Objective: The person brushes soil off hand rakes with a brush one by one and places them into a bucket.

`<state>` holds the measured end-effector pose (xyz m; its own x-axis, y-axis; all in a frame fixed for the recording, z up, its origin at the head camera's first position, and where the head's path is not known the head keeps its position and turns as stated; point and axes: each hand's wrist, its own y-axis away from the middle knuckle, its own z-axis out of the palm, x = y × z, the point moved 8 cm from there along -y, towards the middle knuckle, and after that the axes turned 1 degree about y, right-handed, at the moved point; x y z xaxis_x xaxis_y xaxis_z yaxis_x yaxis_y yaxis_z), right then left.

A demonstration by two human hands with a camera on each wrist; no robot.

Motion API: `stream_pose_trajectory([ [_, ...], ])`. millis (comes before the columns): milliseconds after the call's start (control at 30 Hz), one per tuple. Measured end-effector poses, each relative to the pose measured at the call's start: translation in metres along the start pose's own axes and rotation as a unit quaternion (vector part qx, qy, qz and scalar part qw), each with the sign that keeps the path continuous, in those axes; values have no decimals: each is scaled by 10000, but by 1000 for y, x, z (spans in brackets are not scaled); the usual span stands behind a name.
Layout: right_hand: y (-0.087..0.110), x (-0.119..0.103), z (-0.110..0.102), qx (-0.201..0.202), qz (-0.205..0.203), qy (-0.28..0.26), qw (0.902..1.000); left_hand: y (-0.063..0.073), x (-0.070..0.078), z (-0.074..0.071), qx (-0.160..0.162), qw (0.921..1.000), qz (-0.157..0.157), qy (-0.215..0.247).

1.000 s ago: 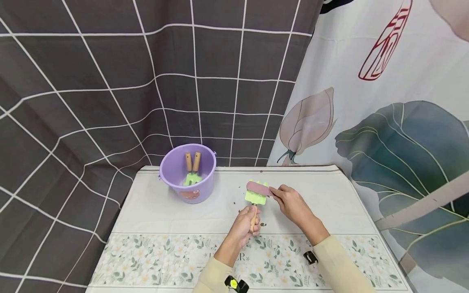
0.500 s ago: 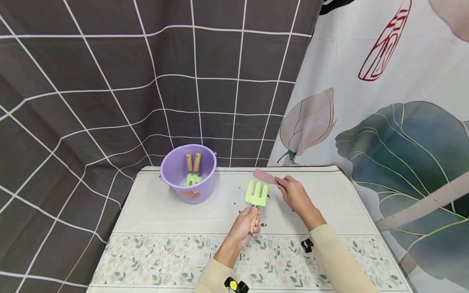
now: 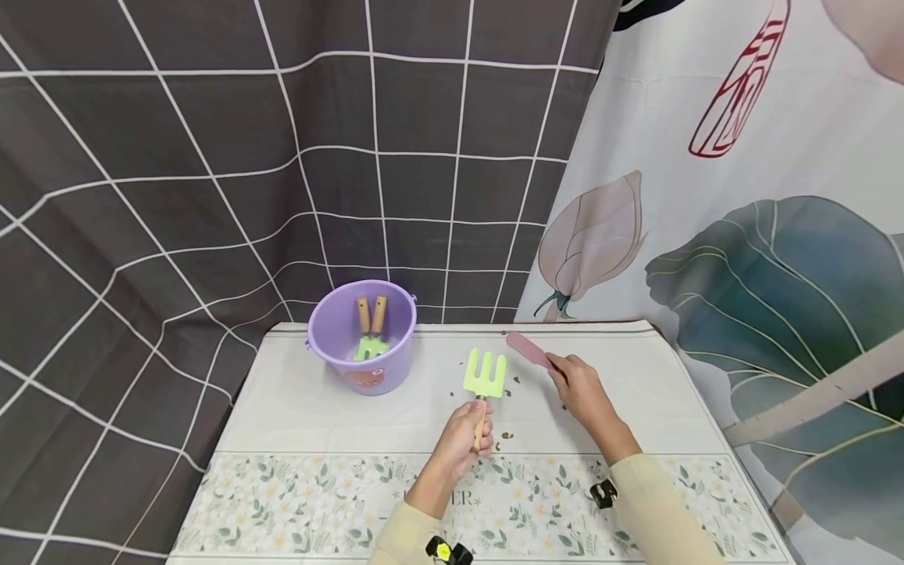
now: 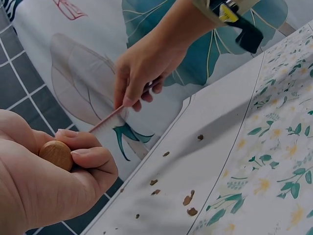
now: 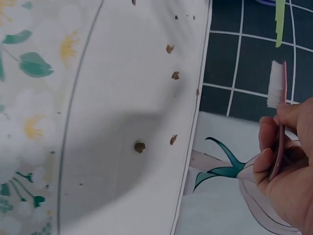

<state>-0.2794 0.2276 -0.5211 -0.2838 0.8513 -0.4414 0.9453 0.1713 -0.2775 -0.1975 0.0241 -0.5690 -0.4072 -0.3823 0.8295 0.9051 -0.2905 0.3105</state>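
Note:
A small green garden fork [image 3: 484, 377] with a wooden handle is gripped in my left hand [image 3: 461, 435], its tines pointing away from me above the table. Fingers curl round the handle, whose round wooden end [image 4: 55, 155] shows in the left wrist view. My right hand [image 3: 583, 394] pinches the handle of a pink brush [image 3: 528, 349]. White bristles [image 5: 276, 84] line one side of the brush in the right wrist view. The brush lies to the right of the fork, apart from it.
Toward the back left stands a purple bucket [image 3: 399, 365] containing green-headed tools [image 3: 370, 346] with wooden handles. Several brown crumbs [image 4: 191, 211] are scattered on the white tablecloth [image 3: 282, 400]. A dark checked curtain [image 3: 417, 188] hangs behind, with a printed white one [image 3: 600, 125] at right.
The brush, which lay across the fork's tines, has been drawn off them and away to the right. The fork has shifted slightly left, still in my left hand.

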Motion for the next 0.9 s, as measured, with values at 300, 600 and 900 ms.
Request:
stream_pose_trajectory([
  [300,25,2,-6,369,41,-7,9993,3,6,-11,86,9999,56,-124],
  [600,52,-2,-1,430,226,-86,9988,8,25,-18,121,9992,279,-266],
  [900,73,-6,5,202,412,-290,9985,24,64,-42,666,9868,909,-1161],
])
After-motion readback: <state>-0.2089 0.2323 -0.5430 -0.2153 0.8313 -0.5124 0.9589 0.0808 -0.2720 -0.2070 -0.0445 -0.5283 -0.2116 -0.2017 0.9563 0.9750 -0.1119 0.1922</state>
